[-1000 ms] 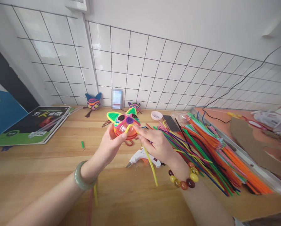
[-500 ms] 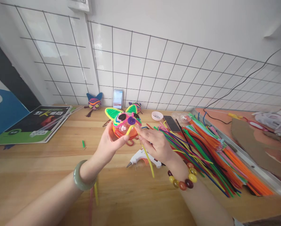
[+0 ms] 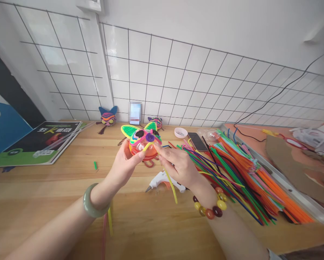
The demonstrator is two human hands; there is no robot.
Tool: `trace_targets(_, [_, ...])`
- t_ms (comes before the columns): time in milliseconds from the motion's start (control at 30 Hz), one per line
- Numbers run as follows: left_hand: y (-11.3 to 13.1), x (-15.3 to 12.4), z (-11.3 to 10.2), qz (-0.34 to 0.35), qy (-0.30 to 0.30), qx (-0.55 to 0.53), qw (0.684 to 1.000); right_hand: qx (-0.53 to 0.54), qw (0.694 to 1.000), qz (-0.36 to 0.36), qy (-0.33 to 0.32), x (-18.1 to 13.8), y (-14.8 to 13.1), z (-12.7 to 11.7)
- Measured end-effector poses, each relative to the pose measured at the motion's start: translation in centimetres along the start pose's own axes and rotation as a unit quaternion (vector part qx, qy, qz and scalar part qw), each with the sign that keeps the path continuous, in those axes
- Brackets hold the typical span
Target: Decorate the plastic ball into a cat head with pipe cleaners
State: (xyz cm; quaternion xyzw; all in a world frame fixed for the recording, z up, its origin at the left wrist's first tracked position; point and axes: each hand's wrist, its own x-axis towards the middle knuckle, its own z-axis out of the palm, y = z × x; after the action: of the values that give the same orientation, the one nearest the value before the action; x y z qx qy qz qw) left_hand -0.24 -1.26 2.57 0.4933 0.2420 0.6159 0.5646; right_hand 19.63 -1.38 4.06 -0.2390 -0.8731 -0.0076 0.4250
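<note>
Raised over the wooden table is a round animal head (image 3: 141, 146) made of a clear ball wound with pipe cleaners, with green ears edged in yellow, black eyes and a purple nose. My left hand (image 3: 125, 160) grips it from the left side, its thumb at the lower front. A yellow pipe cleaner (image 3: 173, 189) curves across the head's front below the nose and hangs down on the right. My right hand (image 3: 179, 164) pinches this pipe cleaner against the ball; its fingertips partly cover the spot. Beneath my hands lies a white glue gun (image 3: 162, 178).
Bundles of coloured pipe cleaners (image 3: 240, 173) spread over the right side, beside a dark phone (image 3: 197, 141) and a pink bowl (image 3: 180, 133). A finished-looking animal head (image 3: 107, 117) and a lit phone (image 3: 135, 113) stand by the wall. A magazine (image 3: 42, 141) lies left.
The camera view has shifted very slightly. Both hands keep their hold, and the yellow pipe cleaner lies a little flatter across the front of the head.
</note>
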Motion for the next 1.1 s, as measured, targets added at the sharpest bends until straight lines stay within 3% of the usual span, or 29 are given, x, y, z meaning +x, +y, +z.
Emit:
trace_targets(367, [-0.4,0.1,0.0,-0.003,-0.035,-0.034,0.999,0.017,1.0,0.008,-0.009,0.0,-0.2,0.1])
trace_targets(833, [-0.5,0.1,0.0,-0.013,-0.062,-0.056,0.996,0.081,0.993,0.089,-0.016,0.3,-1.2,0.0])
trace_targets(1100, [-0.5,0.1,-0.2,-0.019,-0.104,-0.096,0.99,0.019,1.0,0.016,-0.003,0.5,-1.6,-0.2])
